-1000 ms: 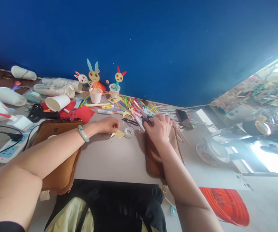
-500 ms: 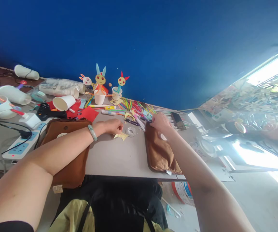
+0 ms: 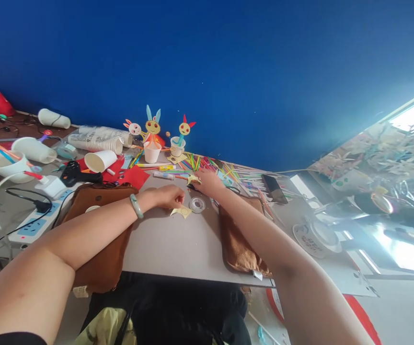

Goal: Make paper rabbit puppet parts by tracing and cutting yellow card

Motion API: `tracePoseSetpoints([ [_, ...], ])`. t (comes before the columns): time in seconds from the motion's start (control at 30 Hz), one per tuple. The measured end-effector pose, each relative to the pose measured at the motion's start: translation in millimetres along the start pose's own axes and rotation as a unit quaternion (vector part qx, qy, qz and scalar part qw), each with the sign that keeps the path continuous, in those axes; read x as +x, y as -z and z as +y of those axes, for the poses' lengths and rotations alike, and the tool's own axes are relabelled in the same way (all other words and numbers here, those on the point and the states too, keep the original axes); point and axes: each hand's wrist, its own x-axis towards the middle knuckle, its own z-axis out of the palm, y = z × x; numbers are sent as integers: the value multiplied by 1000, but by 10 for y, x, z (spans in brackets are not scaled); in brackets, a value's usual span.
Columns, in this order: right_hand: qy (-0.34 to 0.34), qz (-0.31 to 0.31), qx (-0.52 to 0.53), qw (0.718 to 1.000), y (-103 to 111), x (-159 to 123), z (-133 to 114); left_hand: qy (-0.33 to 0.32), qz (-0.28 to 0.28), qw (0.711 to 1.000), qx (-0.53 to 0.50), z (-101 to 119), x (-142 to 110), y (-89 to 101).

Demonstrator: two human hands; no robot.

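Note:
My left hand (image 3: pixel 170 196), with a bangle at the wrist, rests low over the table with its fingers curled in. Whatever it may hold is hidden. Beside its fingertips lies a cut yellow paper scrap (image 3: pixel 182 212), and to the right of that a roll of clear tape (image 3: pixel 191 206). My right hand (image 3: pixel 210 183) reaches over the pile of craft sticks and pens, thumb and fingers apart, close to another yellow paper cutout (image 3: pixel 193 179). A brown fabric pouch (image 3: pixel 241 239) lies under my right forearm; a second brown pouch (image 3: pixel 102 249) lies under my left.
Paper-cup figures with rabbit-like heads, one in a white cup (image 3: pixel 152 152), stand by the blue wall. At left are a black glue gun (image 3: pixel 75 173), a power strip (image 3: pixel 36 220), red paper (image 3: pixel 135 177) and stacked cups (image 3: pixel 99 143). A phone (image 3: pixel 274 189) lies at right.
My right hand has left the top of the right brown pouch and moved left to the sticks and yellow cutout. My left hand stays by the paper scrap. The view has shifted slightly.

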Motion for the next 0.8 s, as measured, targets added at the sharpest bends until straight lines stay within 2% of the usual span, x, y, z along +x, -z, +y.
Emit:
tracePoseSetpoints([
  [0.23, 105, -19, -15, 994, -124, 239, 67, 46, 6, 999, 18, 58, -86, 9],
  [0.33, 123, -15, 4, 992, -129, 301, 105, 68, 6, 997, 40, 128, -131, 30],
  [0.6, 98, -10, 123, 988, -135, 416, 412, 100, -8, 994, 43, 219, -156, 8],
  [0.7, 79, -10, 209, 975, -99, 555, 486, 87, -5, 996, 36, 190, -156, -30],
  [0.8, 59, 16, 202, 977, -68, 755, 470, 76, 0, 997, 25, 160, -170, -58],
])
